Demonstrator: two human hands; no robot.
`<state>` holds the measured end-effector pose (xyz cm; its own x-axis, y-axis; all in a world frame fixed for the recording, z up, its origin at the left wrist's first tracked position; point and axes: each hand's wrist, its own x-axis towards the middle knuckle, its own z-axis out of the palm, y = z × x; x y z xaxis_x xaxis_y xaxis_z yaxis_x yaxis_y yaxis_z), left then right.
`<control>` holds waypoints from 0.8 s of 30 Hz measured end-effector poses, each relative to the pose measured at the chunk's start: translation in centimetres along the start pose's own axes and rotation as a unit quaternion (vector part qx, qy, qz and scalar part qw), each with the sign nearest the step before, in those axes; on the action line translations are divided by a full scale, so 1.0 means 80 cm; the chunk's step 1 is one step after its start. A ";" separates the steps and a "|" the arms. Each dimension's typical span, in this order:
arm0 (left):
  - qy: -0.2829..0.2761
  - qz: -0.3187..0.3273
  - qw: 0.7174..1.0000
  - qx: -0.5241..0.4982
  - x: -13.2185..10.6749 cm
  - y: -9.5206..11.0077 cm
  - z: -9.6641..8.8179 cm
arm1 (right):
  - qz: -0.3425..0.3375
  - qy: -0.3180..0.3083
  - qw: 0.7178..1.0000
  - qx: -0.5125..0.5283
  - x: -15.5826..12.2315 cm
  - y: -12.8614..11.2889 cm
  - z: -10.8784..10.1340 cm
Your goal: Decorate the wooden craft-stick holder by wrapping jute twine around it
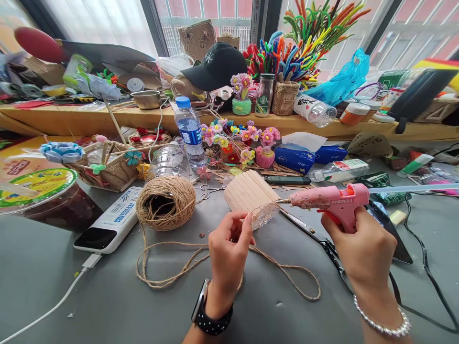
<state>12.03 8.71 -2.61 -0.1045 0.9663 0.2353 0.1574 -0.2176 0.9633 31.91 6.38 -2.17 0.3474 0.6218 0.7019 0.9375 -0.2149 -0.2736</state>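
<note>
My left hand [228, 248] is closed in a pinch on a cut clear plastic bottle piece [263, 214] covered with wooden ice-cream sticks [248, 190]. My right hand [360, 243] grips a pink hot glue gun [332, 198], whose nozzle touches the rim of the plastic piece. A loose strand of jute twine [287, 277] runs under my left hand from the twine ball [165, 203].
Scissors [315, 236] and a black cable [426, 267] lie by my right hand. A white power bank [111, 220] sits left. Behind are a water bottle [189, 131], craft flowers [236, 138], a basket [111, 169], tissue pack [296, 157], and a cluttered shelf [143, 117].
</note>
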 end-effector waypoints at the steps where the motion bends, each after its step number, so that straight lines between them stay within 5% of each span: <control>1: 0.000 0.000 1.000 -0.001 0.000 0.000 0.000 | 0.001 0.000 1.000 0.000 0.000 0.000 0.000; 24: 0.005 0.007 1.000 -0.006 0.001 -0.001 0.000 | 0.022 -0.012 1.000 -0.004 0.002 0.001 -0.002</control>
<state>12.00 8.77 -2.68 -0.1128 0.9619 0.2492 0.1480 -0.2317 0.9615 32.04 6.32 -1.98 0.3876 0.6292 0.6737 0.9216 -0.2484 -0.2982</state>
